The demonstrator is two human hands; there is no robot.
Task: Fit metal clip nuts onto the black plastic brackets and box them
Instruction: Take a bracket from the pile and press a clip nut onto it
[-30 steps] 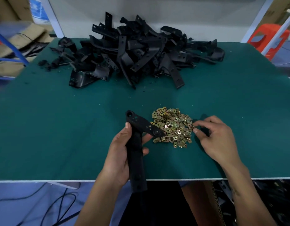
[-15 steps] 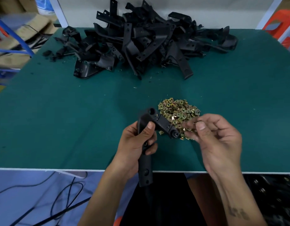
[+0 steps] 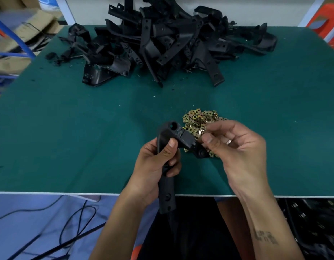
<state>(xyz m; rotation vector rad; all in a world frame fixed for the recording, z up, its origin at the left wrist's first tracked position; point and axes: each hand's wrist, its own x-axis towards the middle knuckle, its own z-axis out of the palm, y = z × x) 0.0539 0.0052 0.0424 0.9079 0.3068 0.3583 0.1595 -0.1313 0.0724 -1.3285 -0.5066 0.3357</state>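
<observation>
My left hand (image 3: pixel 158 162) grips a black plastic bracket (image 3: pixel 167 188) by its long arm, the bent upper end with a round hole pointing right over the table. My right hand (image 3: pixel 235 147) pinches a brass-coloured clip nut (image 3: pixel 201 132) between thumb and fingertips, right at the bracket's short upper arm. Behind both hands lies a small heap of clip nuts (image 3: pixel 200 119) on the green table (image 3: pixel 78 137). A large pile of black brackets (image 3: pixel 162 44) covers the far side of the table.
The table's white front edge (image 3: pixel 50 193) runs just below my wrists. Cables (image 3: pixel 68 222) lie on the floor at lower left. Cardboard and a blue frame (image 3: pixel 14 40) stand at the far left, an orange stool (image 3: pixel 329 21) at the far right.
My right hand left the clip nut heap with a nut and came in to the bracket. My left hand lifted and turned the bracket's bent end up toward it.
</observation>
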